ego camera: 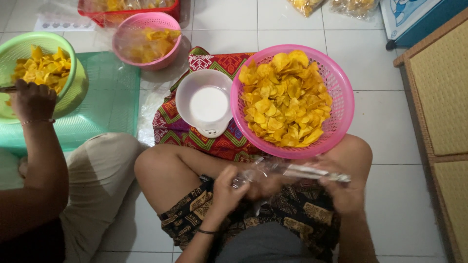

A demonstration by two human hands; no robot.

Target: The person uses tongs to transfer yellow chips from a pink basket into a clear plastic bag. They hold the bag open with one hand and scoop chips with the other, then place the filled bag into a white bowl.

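Grip, left hand (225,187): fingers curled and pinched onto the left end of a clear plastic bag (287,170), over the lap.
Grip, right hand (343,192): closed round the right end of the same bag — fingertips blurred, exact hold hard to make out.
Bag position: held between both hands just above the knees, just below the near rim of the large pink basket (336,92).
Bag axis: long axis running left to right, nearly level, the right end a touch lower; open end not discernible.
Hidden or unclear: bag smeared by motion and transparent, so its outline fades against the patterned shorts (297,209); both forearms cut by the lower edge.
Baskets: four in sight — large pink one heaped with yellow chips (285,100), smaller pink basket (146,22) beyond it, green basket (73,83) at far left, red basket (105,17) cut by the upper edge.
Scale: one small white kitchen scale (207,102), touching the large pink basket, resting on a patterned cloth (168,126) on the tiled floor.
Other person: one hand (31,100) at the green basket, wrist with a thin bracelet.
Chip bags at upper right: two, cut off.
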